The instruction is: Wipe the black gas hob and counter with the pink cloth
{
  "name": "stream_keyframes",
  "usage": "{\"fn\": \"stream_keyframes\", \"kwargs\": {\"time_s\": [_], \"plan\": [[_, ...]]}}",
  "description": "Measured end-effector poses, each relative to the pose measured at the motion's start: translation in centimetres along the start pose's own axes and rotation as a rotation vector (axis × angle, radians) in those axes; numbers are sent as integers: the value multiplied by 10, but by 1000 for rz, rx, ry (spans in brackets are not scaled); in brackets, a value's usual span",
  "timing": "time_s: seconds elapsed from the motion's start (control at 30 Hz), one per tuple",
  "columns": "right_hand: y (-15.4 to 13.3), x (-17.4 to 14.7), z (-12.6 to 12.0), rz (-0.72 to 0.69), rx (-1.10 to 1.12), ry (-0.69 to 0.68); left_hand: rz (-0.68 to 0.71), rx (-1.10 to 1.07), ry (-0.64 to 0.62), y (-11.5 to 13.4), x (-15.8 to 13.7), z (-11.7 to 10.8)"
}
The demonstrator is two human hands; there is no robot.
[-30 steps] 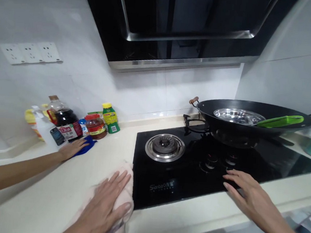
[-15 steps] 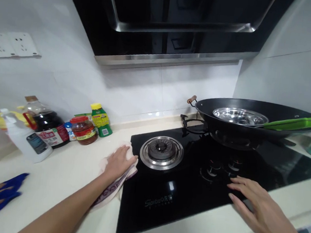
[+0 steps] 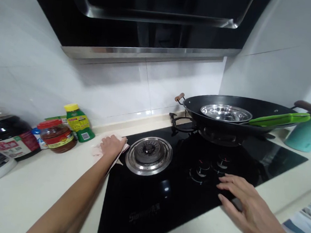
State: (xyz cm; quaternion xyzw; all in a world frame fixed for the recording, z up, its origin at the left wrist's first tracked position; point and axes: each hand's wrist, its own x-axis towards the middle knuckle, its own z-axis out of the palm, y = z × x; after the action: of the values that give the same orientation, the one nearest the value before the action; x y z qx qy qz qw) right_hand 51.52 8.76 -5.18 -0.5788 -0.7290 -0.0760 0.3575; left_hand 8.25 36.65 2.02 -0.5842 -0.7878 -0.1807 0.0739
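Note:
My left hand (image 3: 112, 145) presses down on a pale cloth (image 3: 96, 151), bunched under its fingers. Both lie at the far left corner of the black glass gas stove (image 3: 175, 205), partly on the counter. Just right of that hand is a bare burner (image 3: 149, 156) with a steel ring. My right hand (image 3: 242, 200) is over the stove's front edge, fingers apart and holding nothing. Its fingertips are close to the right control knob (image 3: 223, 161); the left knob (image 3: 202, 167) sits beside it.
A large wok (image 3: 194, 111) covers the right burner, holding a steel dish (image 3: 226, 113) and a green-covered object (image 3: 280, 119). A teal container (image 3: 306, 133) stands behind its handle. Left are a red-lidded jar (image 3: 57, 137), a green bottle (image 3: 80, 124) and a dark sauce bottle (image 3: 12, 136). A range hood (image 3: 150, 50) hangs above.
My left hand has slid the cloth away from me along the stove's left edge. The view has turned right, and another hand on a blue cloth has left it. My right hand stays open.

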Motion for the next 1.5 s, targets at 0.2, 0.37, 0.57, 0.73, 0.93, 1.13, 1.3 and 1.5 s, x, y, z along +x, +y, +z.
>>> {"fn": "stream_keyframes", "kwargs": {"time_s": [0.2, 0.37, 0.57, 0.73, 0.93, 1.13, 1.3, 1.5], "plan": [[-4, 3, -4, -4, 3, -9, 167, 28, -25, -3, -34, -11], [-7, 4, -5, -13, -8, 8, 336, 62, -54, -14, -97, -33], [-7, 4, -6, -33, -19, 3, 629, 56, -110, -28, -200, -60], [-9, 5, -6, -30, -1, -4, 885, -108, -288, -5, -254, -82], [-14, 5, -8, -34, 62, 36, 1058, -292, -454, 68, -249, -78], [-13, 2, -8, -70, 97, 51, 1017, -264, -387, 156, -197, -46], [-12, 3, -6, -59, 100, 19, 908, -207, -385, 213, -148, -17], [-11, 5, -9, -38, 123, 7, 737, -134, -392, 240, -82, 10]]}}
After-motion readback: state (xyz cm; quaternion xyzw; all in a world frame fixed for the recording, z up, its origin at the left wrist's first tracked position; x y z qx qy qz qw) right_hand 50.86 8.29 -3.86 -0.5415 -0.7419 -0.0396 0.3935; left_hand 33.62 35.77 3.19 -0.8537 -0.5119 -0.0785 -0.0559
